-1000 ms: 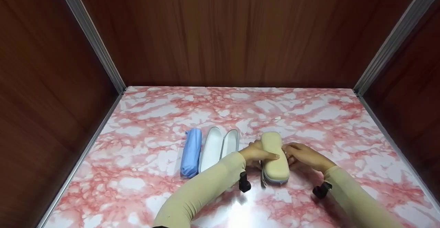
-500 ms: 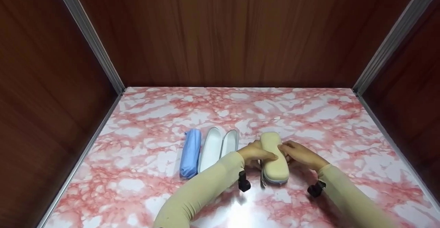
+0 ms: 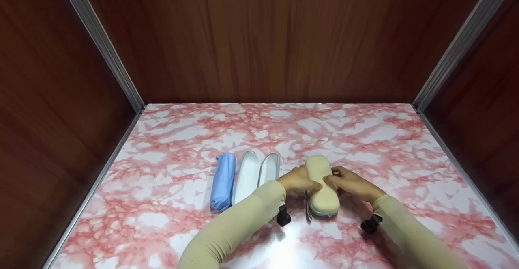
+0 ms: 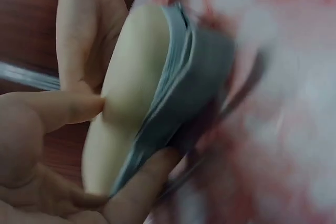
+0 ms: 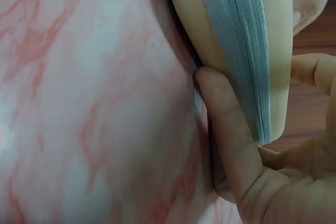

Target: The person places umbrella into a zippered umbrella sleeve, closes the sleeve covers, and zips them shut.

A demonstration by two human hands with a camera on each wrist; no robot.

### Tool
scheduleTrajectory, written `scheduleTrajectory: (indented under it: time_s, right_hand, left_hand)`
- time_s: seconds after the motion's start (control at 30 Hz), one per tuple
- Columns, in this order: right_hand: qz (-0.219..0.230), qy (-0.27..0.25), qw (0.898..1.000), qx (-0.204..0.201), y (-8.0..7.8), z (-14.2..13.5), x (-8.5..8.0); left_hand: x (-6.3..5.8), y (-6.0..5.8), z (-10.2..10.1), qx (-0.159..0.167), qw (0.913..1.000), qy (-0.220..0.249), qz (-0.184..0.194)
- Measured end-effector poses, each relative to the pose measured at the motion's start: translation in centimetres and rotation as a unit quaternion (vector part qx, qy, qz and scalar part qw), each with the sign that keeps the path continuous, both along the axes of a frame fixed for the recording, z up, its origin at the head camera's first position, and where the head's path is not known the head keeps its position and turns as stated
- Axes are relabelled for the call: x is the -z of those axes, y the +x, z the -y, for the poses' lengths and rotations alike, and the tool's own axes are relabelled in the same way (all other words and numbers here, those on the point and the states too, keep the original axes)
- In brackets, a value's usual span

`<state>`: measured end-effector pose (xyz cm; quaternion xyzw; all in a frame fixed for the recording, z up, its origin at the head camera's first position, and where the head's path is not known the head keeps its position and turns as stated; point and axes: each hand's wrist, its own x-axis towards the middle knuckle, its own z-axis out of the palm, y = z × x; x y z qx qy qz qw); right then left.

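Both hands hold a pale yellow zippered glasses case (image 3: 321, 188), pinched in at its middle, at the right of centre on the table. My left hand (image 3: 299, 180) grips its left side, thumb on top and fingers below, beside a dark strap. From the right, my right hand (image 3: 352, 183) pinches the case with the thumb on top. In the right wrist view the grey-blue zipper (image 5: 239, 40) runs closed along the side, and one finger (image 5: 226, 114) lies against the lower half. Motion blurs the left wrist view, where a grey flap (image 4: 191, 77) shows along the zipper side.
Left of the hands lies an opened case with a white inside (image 3: 247, 175), partly covered by the left sleeve. Beside it is a rolled blue fabric bundle (image 3: 223, 183). The red-and-white marbled table (image 3: 259, 127) is bounded by brown wooden panels (image 3: 259, 41).
My right hand has shifted left, and its thumb has come from the case's side onto its top. My left hand keeps its grip; the case stays nearly in place.
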<state>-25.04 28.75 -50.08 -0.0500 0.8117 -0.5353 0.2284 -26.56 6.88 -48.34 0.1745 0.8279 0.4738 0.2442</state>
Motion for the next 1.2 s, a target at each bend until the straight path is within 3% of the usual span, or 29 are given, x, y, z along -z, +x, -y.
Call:
scheduleTrajectory:
  time_s: [0.13, 0.23, 0.3, 0.37, 0.53, 0.7, 0.77, 0.83, 0.9, 1.03, 1.1, 1.2]
  right_hand:
    - [-0.007, 0.005, 1.000, -0.005, -0.1, -0.1, 0.0]
    - [-0.008, 0.002, 1.000, -0.002, -0.1, -0.1, 0.1]
    - [-0.008, 0.002, 1.000, -0.001, -0.1, 0.0, 0.2]
    - [-0.005, -0.001, 1.000, 0.001, -0.1, 0.0, 0.2]
    - [-0.003, -0.011, 1.000, -0.001, 0.1, 0.0, 0.1]
    - [-0.002, -0.023, 1.000, 0.000, 0.1, -0.1, 0.4]
    - [-0.001, -0.024, 1.000, 0.005, 0.1, -0.1, 0.5]
    - [0.001, -0.028, 1.000, 0.006, 0.1, -0.2, 0.6]
    - [0.003, -0.036, 0.999, 0.006, 0.1, -0.2, 0.7]
    - [0.004, -0.048, 0.999, 0.003, 0.1, -0.2, 0.6]
    - [0.003, -0.045, 0.999, 0.005, 0.0, -0.2, 0.6]
    - [0.004, -0.034, 0.999, 0.011, 0.1, -0.2, 0.5]
  left_hand:
    - [-0.4, 0.4, 0.3, 0.023, 0.9891, -0.099, -0.107]
    - [-0.4, 0.8, 0.4, 0.025, 0.9771, -0.135, -0.162]
    - [-0.3, 1.1, 0.5, 0.027, 0.9648, -0.159, -0.208]
    - [-0.4, 1.5, 0.6, 0.036, 0.9445, -0.190, -0.266]
    - [-1.0, 2.5, 0.9, 0.078, 0.8821, -0.251, -0.391]
    - [-1.2, 3.6, 1.0, 0.135, 0.8476, -0.240, -0.453]
    - [-1.2, 4.1, 0.9, 0.168, 0.8290, -0.226, -0.483]
    - [-1.0, 4.7, 0.6, 0.199, 0.8051, -0.215, -0.516]
    - [-0.9, 5.3, 0.4, 0.221, 0.7729, -0.215, -0.554]
    - [-0.4, 6.1, -0.4, 0.236, 0.7160, -0.237, -0.613]
    - [-0.2, 6.5, -0.7, 0.238, 0.7000, -0.247, -0.626]
    - [0.1, 6.8, -1.2, 0.241, 0.6895, -0.262, -0.631]
